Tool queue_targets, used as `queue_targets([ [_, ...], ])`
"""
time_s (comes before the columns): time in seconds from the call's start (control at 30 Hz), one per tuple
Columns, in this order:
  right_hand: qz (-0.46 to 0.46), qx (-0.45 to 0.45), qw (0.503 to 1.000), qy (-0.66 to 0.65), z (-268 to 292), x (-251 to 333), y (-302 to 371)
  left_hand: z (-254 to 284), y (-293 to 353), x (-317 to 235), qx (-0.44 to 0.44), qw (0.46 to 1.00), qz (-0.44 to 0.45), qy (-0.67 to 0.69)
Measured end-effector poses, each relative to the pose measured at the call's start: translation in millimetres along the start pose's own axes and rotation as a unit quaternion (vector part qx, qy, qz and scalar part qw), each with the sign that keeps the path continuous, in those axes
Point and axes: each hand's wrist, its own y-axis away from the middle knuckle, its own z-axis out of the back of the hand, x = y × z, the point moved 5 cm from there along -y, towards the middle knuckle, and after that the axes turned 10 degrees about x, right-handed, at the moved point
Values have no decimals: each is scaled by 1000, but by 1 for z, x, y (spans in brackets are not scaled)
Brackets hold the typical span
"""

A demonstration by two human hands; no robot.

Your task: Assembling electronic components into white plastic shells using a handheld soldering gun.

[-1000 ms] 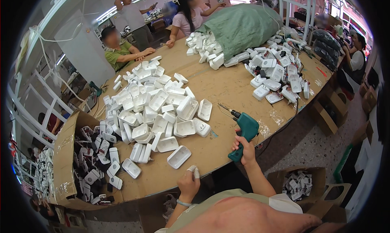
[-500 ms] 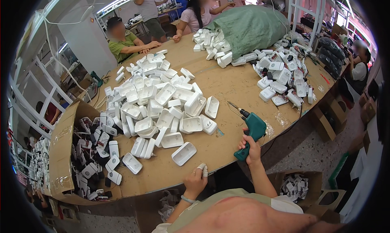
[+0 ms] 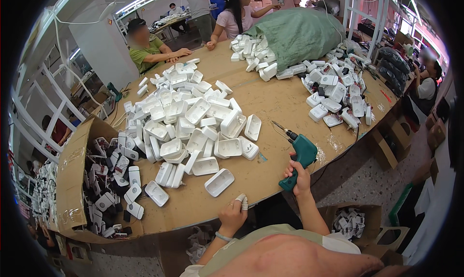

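My right hand (image 3: 300, 176) is wrapped round the grip of a teal power drill (image 3: 304, 151) at the table's front edge. The drill's thin bit points away to the far left over the bare cardboard. My left hand (image 3: 233, 216) rests at the front edge with fingers curled in, white coverings on some fingertips and nothing visible in it. Just beyond it, an open white plastic housing (image 3: 219, 182) lies apart from a large heap of similar housings (image 3: 195, 113).
At left, a cardboard box (image 3: 72, 180) holds white-and-black parts. A green sack (image 3: 304, 35) spills housings at the back, near a pile of wired units (image 3: 338, 91). A person in green (image 3: 150, 50) sits across the table (image 3: 275, 100). Another box (image 3: 374, 224) stands on the floor at right.
My hands and the drill have stayed almost still. In the background, a standing person has shifted right, and a seated person behind now shows.
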Motion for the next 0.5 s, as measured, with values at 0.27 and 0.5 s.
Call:
queue_targets([
  [0.27, 5, 2, 1000, 5, -1, 1, 1, 0, -1, -1, 7, 1000, -6, 7],
  [0.5, 3, 7, 1000, 2, -3, 2, 0, -2, 0, 1, 8, 1000, -4, 9],
])
